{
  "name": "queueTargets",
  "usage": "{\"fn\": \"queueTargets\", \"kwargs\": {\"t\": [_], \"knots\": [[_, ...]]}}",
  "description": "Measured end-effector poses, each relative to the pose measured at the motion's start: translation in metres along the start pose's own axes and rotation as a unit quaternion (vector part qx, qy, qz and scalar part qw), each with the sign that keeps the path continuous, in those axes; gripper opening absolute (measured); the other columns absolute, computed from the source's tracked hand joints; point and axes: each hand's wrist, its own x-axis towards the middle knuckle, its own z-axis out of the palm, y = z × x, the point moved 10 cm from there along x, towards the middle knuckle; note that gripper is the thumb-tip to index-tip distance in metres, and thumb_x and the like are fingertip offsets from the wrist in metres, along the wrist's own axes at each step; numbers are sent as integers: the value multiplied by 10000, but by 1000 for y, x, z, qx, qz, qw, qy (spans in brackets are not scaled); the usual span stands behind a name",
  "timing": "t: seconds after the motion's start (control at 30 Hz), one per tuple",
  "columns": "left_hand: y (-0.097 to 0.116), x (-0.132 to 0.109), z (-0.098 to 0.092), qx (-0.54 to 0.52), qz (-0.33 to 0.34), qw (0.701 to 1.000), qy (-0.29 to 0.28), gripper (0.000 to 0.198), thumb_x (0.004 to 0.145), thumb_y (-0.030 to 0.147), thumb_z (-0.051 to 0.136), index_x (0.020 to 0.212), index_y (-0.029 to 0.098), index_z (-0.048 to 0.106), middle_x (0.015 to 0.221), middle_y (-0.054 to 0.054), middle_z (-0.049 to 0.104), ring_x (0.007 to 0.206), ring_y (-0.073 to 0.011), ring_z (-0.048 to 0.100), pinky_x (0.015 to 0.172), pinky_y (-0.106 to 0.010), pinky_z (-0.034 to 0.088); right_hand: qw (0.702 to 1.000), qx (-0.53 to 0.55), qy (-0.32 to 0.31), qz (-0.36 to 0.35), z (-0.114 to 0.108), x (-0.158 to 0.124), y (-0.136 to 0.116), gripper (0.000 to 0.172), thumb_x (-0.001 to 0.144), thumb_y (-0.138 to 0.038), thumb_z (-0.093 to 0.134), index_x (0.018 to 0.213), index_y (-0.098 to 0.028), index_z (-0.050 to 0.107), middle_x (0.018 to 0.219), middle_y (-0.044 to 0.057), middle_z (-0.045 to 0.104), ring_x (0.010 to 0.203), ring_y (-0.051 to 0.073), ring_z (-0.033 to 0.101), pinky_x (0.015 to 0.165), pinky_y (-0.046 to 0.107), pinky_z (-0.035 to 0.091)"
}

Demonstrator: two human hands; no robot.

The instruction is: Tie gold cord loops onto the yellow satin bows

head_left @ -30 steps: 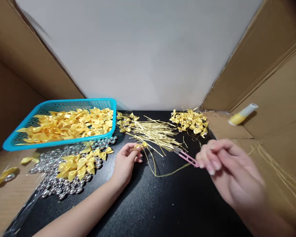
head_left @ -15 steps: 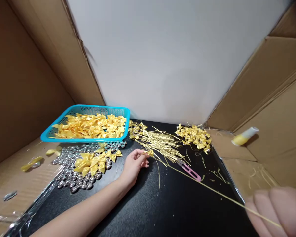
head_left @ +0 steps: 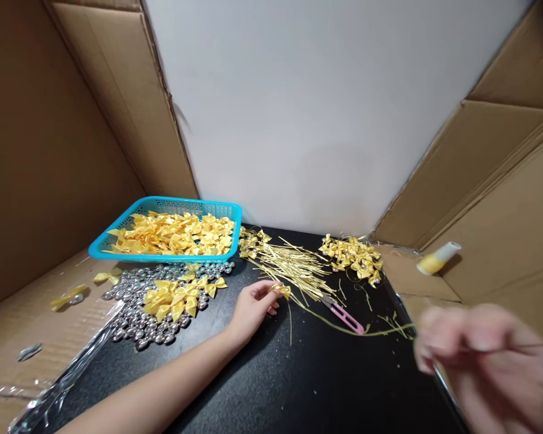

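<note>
My left hand (head_left: 252,308) rests on the black table (head_left: 271,386) and pinches a small yellow ribbon bow (head_left: 282,291). A thin gold cord (head_left: 344,328) runs from that bow across the table to my right hand (head_left: 479,355), which is blurred at the lower right with its fingers closed on the cord's end. Pink snips (head_left: 344,316) lie on the table between my hands, under the cord.
A blue basket (head_left: 117,241) of yellow bows stands at the back left. Silver beads (head_left: 136,319) and loose bows (head_left: 172,298) lie in front of it. Cut gold cords (head_left: 294,265) and finished bows (head_left: 353,256) lie at the back. Cardboard walls flank the table; a glue tube (head_left: 437,258) lies right.
My right hand drew the cord out far to the right, then came back left and up; the cord now sags. My left hand kept the bow in place.
</note>
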Motion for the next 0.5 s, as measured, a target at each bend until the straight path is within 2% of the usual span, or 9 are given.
{"fn": "queueTargets", "kwargs": {"t": [0.07,0.1,0.13,0.2,0.3,0.4,0.43,0.5], "knots": [[2,-2,2,6,9,1000,-5,259,677,316,748,847,122,763,661,-37,690,524,-121,581,475,-201,476,994,-75,-71,25,33,-1,17,142,874,-360,628,756,-282,644,919,41,647,835,196,603,698,292,487],[3,-2,3,9,14,1000,-7,277,683,339,749,856,123,766,671,-43,695,528,-126,584,470,-204,476,984,-106,-130,54,53,-3,30,145,862,-346,641,743,-265,660,985,54,636,922,213,597,776,314,485],[4,-3,3,10,19,1000,-8,294,687,357,749,866,124,768,684,-48,699,531,-129,586,465,-205,477,973,-117,-180,85,71,-8,43,148,856,-345,641,744,-252,667,984,58,627,947,219,590,815,328,477],[6,-3,3,12,29,999,-9,317,692,381,750,881,127,771,712,-57,708,537,-131,588,457,-207,479,950,-103,-250,158,94,-18,65,136,851,-340,631,773,-237,672,884,47,622,873,203,587,799,327,473],[7,-3,3,14,42,999,-7,334,695,390,752,906,131,773,727,-57,710,555,-134,592,457,-205,485,916,-40,-305,257,107,-35,82,107,826,-304,651,774,-211,663,790,25,627,775,170,579,750,300,461],[8,-4,2,18,51,999,-7,334,707,377,746,941,140,773,741,-55,719,576,-138,601,459,-200,483,885,26,-341,315,113,-47,86,132,803,-296,678,733,-187,654,790,31,645,760,156,593,752,289,453],[8,-4,3,20,52,998,-9,328,713,369,742,951,144,773,744,-55,723,580,-140,604,460,-198,479,883,35,-336,326,113,-47,90,142,798,-308,683,736,-184,654,786,31,648,742,152,593,736,284,454],[8,-8,6,27,54,998,-17,311,724,352,734,959,153,775,745,-56,732,588,-145,611,464,-198,475,901,21,-284,327,108,-39,107,157,785,-336,694,768,-184,656,769,26,651,710,149,587,696,276,455]]}}
